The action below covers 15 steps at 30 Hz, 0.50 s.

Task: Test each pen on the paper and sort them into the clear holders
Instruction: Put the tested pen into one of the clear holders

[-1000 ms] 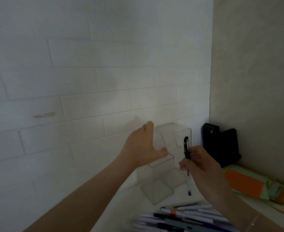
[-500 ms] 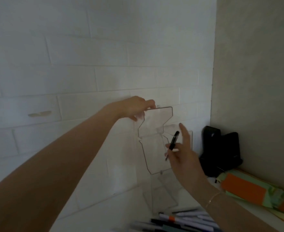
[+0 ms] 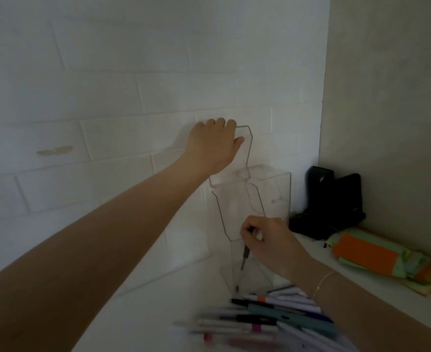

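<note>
Head view: a tall clear acrylic holder (image 3: 237, 214) is gripped at its upper edge by the left hand (image 3: 213, 146) and held raised against the white brick wall (image 3: 133, 97). A slim black-and-clear pen (image 3: 243, 262) is pinched between the fingers of the right hand (image 3: 266, 240), tip down, in front of a second clear holder (image 3: 278, 189) on the white shelf (image 3: 158, 301). A loose pile of assorted pens (image 3: 267, 316) lies near the front edge; a black device (image 3: 331, 201) and an orange-and-green bundle (image 3: 377, 257) are seen at the right.
</note>
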Tool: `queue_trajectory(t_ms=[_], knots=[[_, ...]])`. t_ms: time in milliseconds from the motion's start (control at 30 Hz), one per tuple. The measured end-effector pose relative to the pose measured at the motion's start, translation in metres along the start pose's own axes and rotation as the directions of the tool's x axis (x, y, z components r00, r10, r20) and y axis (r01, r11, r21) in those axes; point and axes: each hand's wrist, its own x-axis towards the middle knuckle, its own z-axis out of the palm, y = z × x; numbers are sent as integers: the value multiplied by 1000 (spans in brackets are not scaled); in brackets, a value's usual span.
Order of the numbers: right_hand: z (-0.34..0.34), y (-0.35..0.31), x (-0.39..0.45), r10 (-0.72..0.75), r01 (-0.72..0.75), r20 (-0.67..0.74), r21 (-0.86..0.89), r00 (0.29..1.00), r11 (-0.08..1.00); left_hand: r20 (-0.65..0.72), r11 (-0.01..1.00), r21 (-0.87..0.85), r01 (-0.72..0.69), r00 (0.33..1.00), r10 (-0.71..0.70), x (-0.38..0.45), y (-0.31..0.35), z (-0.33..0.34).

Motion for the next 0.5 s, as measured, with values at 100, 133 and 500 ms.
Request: queue_trajectory(t_ms=[100, 133, 500], knots=[[-2, 1, -3, 54, -59, 48, 123, 997, 991, -206, 999, -25, -42, 978, 36, -13, 1, 0], [-4, 1, -5, 71, -79, 51, 163, 996, 983, -312, 995, -50, -89, 948, 69, -20, 3, -3], [-30, 21, -77, 360, -351, 71, -115, 930, 929, 85, 752, -588, -297, 903, 422, -197, 81, 17]])
